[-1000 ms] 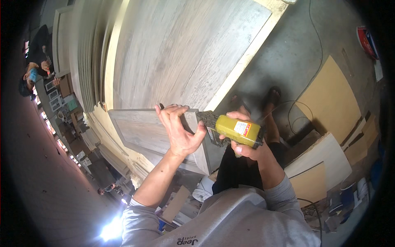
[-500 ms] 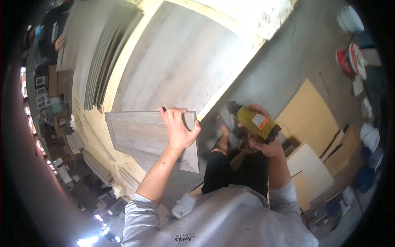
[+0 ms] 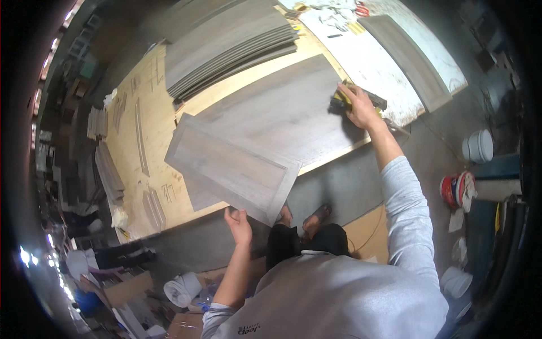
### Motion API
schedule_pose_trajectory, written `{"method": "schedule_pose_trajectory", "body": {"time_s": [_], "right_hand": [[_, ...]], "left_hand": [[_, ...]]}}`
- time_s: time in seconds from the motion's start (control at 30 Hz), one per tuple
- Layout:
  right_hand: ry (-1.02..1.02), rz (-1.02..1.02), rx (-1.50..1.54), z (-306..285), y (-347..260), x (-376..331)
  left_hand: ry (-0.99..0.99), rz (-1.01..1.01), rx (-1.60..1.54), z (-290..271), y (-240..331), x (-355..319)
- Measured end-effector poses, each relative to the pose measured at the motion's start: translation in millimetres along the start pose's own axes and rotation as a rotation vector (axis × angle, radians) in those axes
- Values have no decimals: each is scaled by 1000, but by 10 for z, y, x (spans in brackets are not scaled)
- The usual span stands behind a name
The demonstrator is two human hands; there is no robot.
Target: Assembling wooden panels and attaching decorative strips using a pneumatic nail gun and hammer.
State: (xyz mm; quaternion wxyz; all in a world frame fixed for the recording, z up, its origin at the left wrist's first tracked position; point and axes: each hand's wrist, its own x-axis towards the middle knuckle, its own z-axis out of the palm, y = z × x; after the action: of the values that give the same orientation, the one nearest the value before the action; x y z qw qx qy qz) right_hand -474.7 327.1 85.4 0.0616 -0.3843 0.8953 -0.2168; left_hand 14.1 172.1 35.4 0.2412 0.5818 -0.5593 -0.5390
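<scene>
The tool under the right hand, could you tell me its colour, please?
Yellow and black tool, head view.

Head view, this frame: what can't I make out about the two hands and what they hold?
- Yellow and black tool: mostly covered by the right hand; its kind and working end are hidden.
- Left hand: fingertips hidden under the edge of the grey framed panel, so the grip is unclear.
- Items at the far end of the workbench: too small and bent by the fisheye rim.

Matt grey woodgrain panel (image 3: 231, 169), raw plywood bench (image 3: 158, 130), yellow/blk plastic tool (image 3: 347, 100).
</scene>
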Motion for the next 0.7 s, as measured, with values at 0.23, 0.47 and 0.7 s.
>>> {"method": "schedule_pose_trajectory", "body": {"time_s": [0.23,0.47,0.7], "right_hand": [[189,-81,339,492,-801,-165],[148,373,295,875,-537,-608],[27,427,287,836,-217,-416]], "left_hand": [[-248,-467,-375,285,-286,40],[-890,-133,97,982,411,-246],[163,443,819,-147,720,1698]]}}
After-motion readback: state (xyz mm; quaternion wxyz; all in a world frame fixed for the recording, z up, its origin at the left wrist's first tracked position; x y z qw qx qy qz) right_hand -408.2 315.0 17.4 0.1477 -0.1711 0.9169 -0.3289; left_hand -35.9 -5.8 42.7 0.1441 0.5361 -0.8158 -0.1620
